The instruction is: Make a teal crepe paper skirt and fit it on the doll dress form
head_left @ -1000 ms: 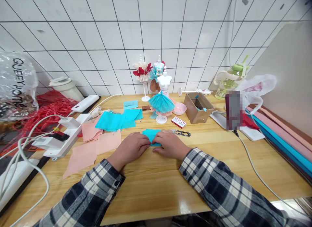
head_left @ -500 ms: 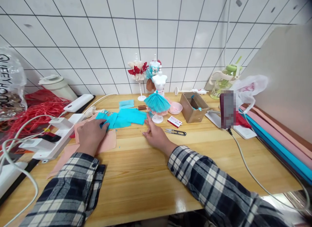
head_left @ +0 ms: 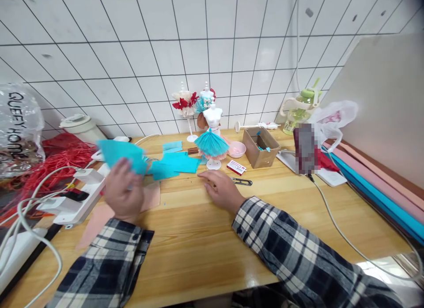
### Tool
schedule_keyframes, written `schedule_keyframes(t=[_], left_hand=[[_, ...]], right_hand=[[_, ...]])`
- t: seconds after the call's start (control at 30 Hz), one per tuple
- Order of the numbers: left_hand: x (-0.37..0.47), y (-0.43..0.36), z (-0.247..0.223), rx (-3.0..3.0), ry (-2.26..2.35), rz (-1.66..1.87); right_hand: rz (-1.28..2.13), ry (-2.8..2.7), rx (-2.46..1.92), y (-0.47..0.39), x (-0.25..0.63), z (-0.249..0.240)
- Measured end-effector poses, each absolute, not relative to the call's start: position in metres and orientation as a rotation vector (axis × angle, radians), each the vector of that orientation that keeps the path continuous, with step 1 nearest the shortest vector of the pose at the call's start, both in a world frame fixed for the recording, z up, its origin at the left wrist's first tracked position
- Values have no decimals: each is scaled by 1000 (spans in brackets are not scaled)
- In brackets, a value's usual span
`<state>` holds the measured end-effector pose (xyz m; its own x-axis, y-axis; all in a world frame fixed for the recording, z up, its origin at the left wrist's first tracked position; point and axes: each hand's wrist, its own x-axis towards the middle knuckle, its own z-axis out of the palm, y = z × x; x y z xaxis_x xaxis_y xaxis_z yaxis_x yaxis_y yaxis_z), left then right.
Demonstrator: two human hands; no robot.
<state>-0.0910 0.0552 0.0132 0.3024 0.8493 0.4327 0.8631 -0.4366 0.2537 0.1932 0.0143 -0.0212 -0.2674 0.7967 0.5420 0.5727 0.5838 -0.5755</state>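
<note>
1 white tiled wall (head_left: 185, 56) stands behind 1 wooden tabletop (head_left: 198, 255), over which 2 plaid sleeves (head_left: 99, 268) reach. Beyond the hands, a white dress form (head_left: 212, 118) in a blue skirt (head_left: 212, 143) stands upright; 2 more dressed forms (head_left: 184, 104) stand behind it. To its right sits an open cardboard box (head_left: 260, 155) with blue scraps inside.

The left hand (head_left: 124, 193), blurred, is raised over the left part of the tabletop, fingers closed on the lower part of a blue sheet (head_left: 122, 153), which is up off the surface. The right hand (head_left: 220, 189) is low over the tabletop, near the dress form's base, index finger stretched out and the others loosely bent; nothing shows in its hold, though the palm side is hidden.

More blue sheets (head_left: 165, 169) lie between and beyond the hands; pink sheets (head_left: 152, 197) lie partly behind the left hand. Black-handled snips (head_left: 244, 182) lie just beside the right hand, and a red-and-white packet (head_left: 236, 167) just beyond them.
</note>
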Motion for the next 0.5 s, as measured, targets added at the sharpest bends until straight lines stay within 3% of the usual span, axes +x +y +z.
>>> schedule_keyframes(t=[0.07, 0.13, 0.2, 0.3, 0.5], left_hand=[[-69, 48, 11, -2616, -1205, -966], [-44, 43, 7, -2947, -761, -715], [-23, 38, 1, -3152, -598, -474], [-9, 33, -6, -3369, -576, -289], [-18, 37, -8, -3418, -910, -261]], right_hand=[[292, -1896, -1110, 9, 199, -15], [266, -1824, -1111, 4, 206, -10], [256, -1792, -1097, 0, 213, -9], [314, -1899, -1075, -5, 220, -10], [614, -2453, -1117, -19, 218, -7]])
